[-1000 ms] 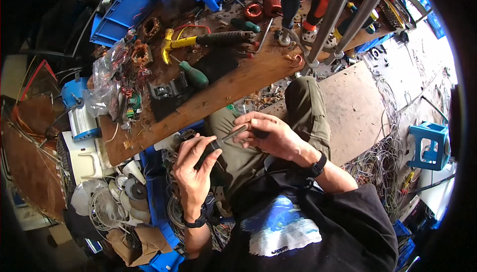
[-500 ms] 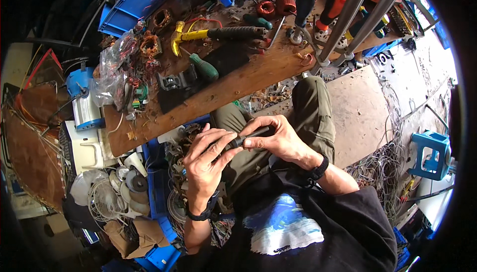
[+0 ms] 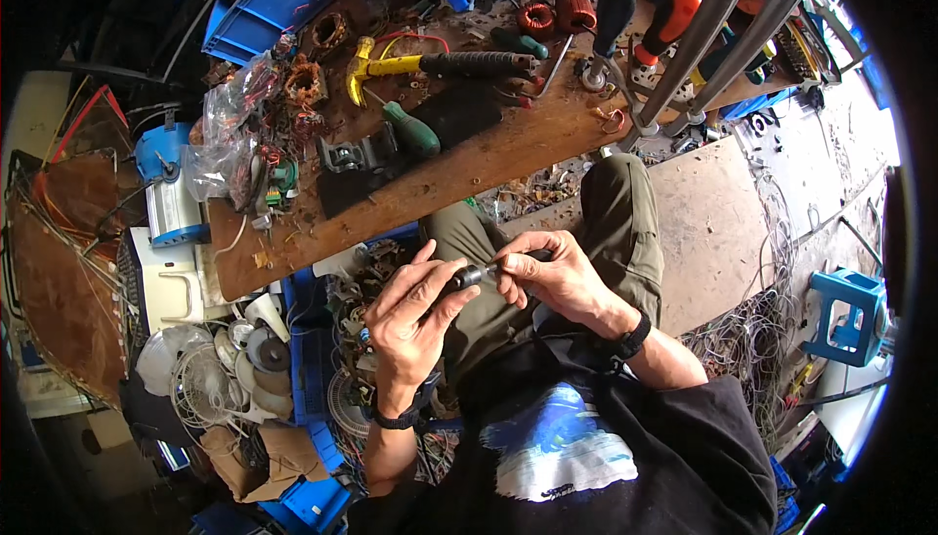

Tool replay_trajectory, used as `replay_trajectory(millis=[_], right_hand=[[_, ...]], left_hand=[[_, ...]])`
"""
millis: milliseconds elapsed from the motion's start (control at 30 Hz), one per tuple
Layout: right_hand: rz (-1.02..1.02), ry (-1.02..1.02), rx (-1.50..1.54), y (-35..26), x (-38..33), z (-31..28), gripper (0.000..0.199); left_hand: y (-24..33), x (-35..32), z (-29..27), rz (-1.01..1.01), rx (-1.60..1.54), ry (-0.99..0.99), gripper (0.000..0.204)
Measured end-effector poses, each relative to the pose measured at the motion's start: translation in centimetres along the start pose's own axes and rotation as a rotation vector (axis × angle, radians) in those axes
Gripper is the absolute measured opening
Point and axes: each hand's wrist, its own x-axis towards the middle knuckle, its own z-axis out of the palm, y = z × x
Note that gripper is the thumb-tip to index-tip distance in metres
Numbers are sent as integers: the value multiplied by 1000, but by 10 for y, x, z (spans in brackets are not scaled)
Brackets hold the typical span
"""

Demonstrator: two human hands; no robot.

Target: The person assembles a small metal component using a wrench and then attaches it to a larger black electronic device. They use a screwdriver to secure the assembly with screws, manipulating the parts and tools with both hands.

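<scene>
Over my lap, my left hand point(image 3: 410, 310) is closed round a short black cylindrical part point(image 3: 463, 279), gripped between thumb and fingers. A thin shiny metal pin shows between it and my right hand point(image 3: 557, 276). Pinched in my right hand is a dark rod-like piece point(image 3: 538, 256), mostly covered by the fingers. Whether the two pieces are joined by the pin I cannot tell. Beyond my hands, on the wooden bench point(image 3: 459, 178), lie a yellow claw hammer point(image 3: 391, 67), a green-handled screwdriver point(image 3: 412, 130) and a metal clamp-like block point(image 3: 344, 155).
Copper coils point(image 3: 575, 11), loose wires and upright screwdrivers point(image 3: 670, 15) crowd the bench's far side, beside two metal posts point(image 3: 703, 46). Fan parts point(image 3: 220, 374) and a blue crate point(image 3: 309, 349) are at my left. A blue stool point(image 3: 848, 315) and tangled cables point(image 3: 747, 340) are at right.
The pieces in my hands have come a little apart, baring the metal pin between them. My right fingers have curled lower. The view has shifted slightly.
</scene>
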Motion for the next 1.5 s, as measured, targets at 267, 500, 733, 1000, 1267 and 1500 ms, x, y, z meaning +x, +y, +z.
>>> replay_trajectory(millis=[267,500,733,1000,1267,1500], right_hand=[[112,-7,60,3,2,-9,23],[190,-93,265,18,10,-26,22],[189,-125,384,34,15,-37,17],[185,-80,122,25,11,-27,31],[212,-65,-124,10,6,-14,40],[101,0,-559,-5,-1,2,42]], left_hand=[[7,0,9,-214,-113,0,34],[15,1,11,-94,36,-30,34],[16,-3,20,-56,176,-65,35],[9,-7,20,-259,-10,-9,32],[-9,-18,12,-536,-343,-32,24],[-10,-20,5,-553,-350,-154,28]])
